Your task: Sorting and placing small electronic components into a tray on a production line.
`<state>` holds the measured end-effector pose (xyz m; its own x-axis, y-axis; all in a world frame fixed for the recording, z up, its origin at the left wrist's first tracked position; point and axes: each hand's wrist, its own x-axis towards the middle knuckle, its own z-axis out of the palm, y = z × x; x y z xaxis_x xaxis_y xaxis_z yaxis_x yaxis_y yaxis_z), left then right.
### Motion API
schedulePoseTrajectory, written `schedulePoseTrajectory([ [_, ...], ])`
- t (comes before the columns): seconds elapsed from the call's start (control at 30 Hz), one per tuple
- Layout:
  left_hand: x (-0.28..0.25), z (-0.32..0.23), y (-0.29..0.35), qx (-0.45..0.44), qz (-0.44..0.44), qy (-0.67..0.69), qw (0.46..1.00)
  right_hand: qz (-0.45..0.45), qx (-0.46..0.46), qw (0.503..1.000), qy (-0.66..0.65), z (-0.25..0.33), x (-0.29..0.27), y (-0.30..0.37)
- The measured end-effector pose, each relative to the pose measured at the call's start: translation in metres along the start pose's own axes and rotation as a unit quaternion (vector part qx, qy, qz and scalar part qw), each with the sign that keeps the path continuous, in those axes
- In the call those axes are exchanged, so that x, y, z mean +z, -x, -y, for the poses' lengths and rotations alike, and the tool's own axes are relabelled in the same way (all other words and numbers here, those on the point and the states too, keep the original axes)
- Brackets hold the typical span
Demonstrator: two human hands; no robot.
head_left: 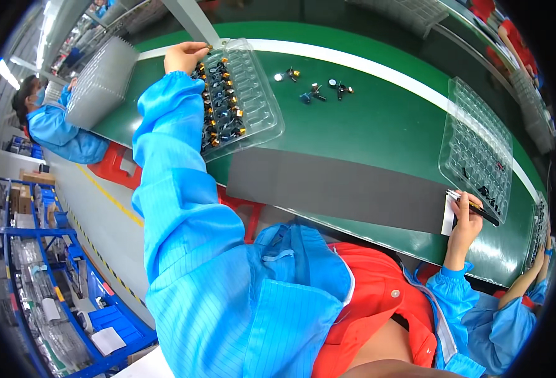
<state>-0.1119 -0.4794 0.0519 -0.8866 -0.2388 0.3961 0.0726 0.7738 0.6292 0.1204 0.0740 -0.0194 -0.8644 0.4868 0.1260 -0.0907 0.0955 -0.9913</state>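
Note:
At the far left of the table, my left hand pinches a small gold-and-black component above the upper left corner of a clear plastic tray. Two columns of that tray hold small parts with black wires and gold pieces; its other pockets look bare. My right hand is closed around black-handled tweezers, their silver tips pointing left. The tips are over the right end of a long dark grey mat, beside a white strip.
Several loose components lie on the green table beyond the mat. A second clear tray, with black parts in its near pockets, lies right. Stacked clear trays stand far left near a co-worker. Another person's arm reaches in at right.

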Motion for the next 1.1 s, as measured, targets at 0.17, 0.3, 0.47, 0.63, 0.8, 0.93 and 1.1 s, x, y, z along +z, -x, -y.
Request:
schedulePoseTrajectory([
  [0.17,0.028,0.009,-0.01,-0.032,0.018,-0.079,0.996,-0.012,-0.001,1.0,0.003,0.003,0.004,0.002],
  [0.3,0.028,0.011,-0.01,-0.009,0.031,-0.089,0.996,-0.005,0.001,1.0,0.018,0.003,0.001,0.002],
  [0.47,0.019,0.017,-0.008,0.005,0.086,-0.072,0.994,0.003,0.007,1.0,0.011,0.003,0.0,0.003],
  [0.63,0.019,0.012,-0.003,0.02,0.117,-0.166,0.979,-0.005,0.015,1.0,-0.007,0.009,0.001,0.003],
  [0.8,0.02,0.029,-0.031,0.138,0.149,-0.115,0.972,-0.02,0.025,0.999,0.011,0.012,-0.005,0.005],
  [0.93,0.01,-0.045,-0.039,0.198,0.124,-0.12,0.965,0.015,0.019,1.0,-0.002,0.018,0.004,-0.001],
  [1.1,0.11,-0.252,0.019,0.258,0.322,0.142,0.9,0.003,0.026,0.993,-0.116,0.014,0.005,0.001],
])
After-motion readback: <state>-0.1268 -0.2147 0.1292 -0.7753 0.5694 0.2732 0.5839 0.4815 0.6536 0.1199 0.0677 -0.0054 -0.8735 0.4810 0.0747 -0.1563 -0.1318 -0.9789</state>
